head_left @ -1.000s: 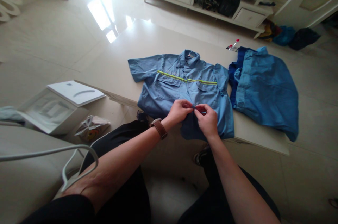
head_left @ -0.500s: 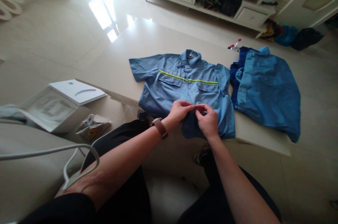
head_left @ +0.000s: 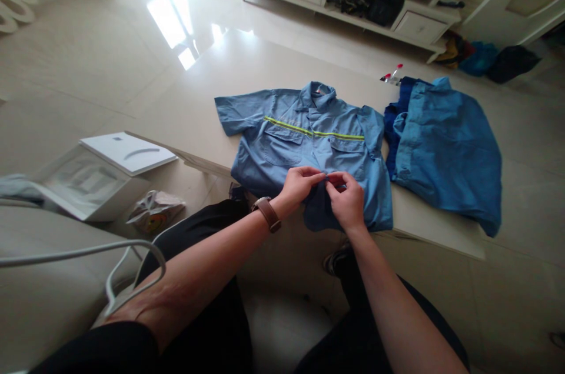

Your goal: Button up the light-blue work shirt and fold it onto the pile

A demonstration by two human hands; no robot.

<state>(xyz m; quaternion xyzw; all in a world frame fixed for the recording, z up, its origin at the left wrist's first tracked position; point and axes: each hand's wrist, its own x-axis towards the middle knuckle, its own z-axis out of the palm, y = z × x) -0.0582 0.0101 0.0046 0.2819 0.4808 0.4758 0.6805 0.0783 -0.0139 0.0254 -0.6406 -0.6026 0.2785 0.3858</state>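
Working low on the shirt (head_left: 282, 144), spread flat on the table (head_left: 207, 97) with collar away and hem hanging just over the near edge. Pinching the front strip with the left hand (head_left: 300, 182), fingers closed narrow on the cloth. Meeting it with the right hand (head_left: 348, 200), thumb and forefinger shut on the same strip, fingertips of both hands touching.

Looks closed from collar down past the pockets (judging by the flat, unbroken yellow stripe). Looks undone below the hands, with a darker flap turned out at the hem. Seems far along, then, with only the lowest stretch left. Cannot tell whether a button sits between the fingers.

Tight on the right: second garment (head_left: 445, 144) touching the sleeve, small bottle (head_left: 392, 75) just behind. Plenty of bare top to the left and beyond the collar. Near edge right under the wrists, knees below, box (head_left: 101, 174) on the floor well to the left.
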